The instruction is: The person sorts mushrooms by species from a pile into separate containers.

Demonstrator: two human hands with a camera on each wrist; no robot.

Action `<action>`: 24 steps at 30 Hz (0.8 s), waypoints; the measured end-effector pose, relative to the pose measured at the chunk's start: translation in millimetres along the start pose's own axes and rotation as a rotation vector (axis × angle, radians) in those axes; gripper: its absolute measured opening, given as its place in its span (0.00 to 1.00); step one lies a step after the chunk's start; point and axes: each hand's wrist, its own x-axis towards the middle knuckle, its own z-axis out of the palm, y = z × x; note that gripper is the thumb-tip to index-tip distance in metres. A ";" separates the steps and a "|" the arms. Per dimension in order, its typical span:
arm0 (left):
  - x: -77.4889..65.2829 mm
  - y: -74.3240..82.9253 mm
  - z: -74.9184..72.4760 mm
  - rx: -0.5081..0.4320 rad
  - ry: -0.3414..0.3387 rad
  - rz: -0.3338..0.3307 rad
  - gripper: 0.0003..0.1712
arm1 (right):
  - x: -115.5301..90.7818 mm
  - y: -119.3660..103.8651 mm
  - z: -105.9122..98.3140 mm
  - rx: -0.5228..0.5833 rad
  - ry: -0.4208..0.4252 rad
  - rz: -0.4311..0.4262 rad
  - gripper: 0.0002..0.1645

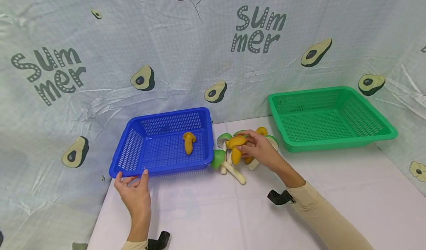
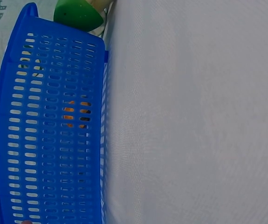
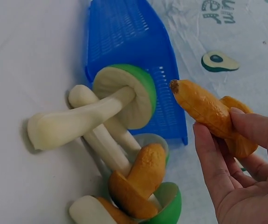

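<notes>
Over the pile (image 1: 234,172), right hand (image 1: 263,150) is pinching yellow mushroom (image 3: 208,112), left hand (image 1: 134,192) gripping blue basket (image 1: 163,150); light pinch should do.

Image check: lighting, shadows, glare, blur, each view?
Head: bright, fairly even light, pale sheen along creases of the avocado-print backdrop, soft shadow below the front of the blue basket; left wrist: dimmer, greyer, faint rippled pattern on the white tablecloth; right wrist: also dim, soft shadow by the green-capped mushroom, held yellow mushroom fairly crisp.
</notes>
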 end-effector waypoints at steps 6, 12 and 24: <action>-0.4 -1.9 -0.1 -0.003 -0.003 0.006 0.49 | 0.8 -4.8 4.3 0.006 -0.024 -0.024 0.30; -0.6 -2.6 0.2 0.008 -0.001 0.016 0.48 | 3.4 -8.0 8.0 -0.054 -0.021 -0.058 0.29; -0.1 -3.7 0.7 0.017 0.006 0.013 0.47 | 12.9 -17.4 16.4 0.021 -0.002 -0.057 0.30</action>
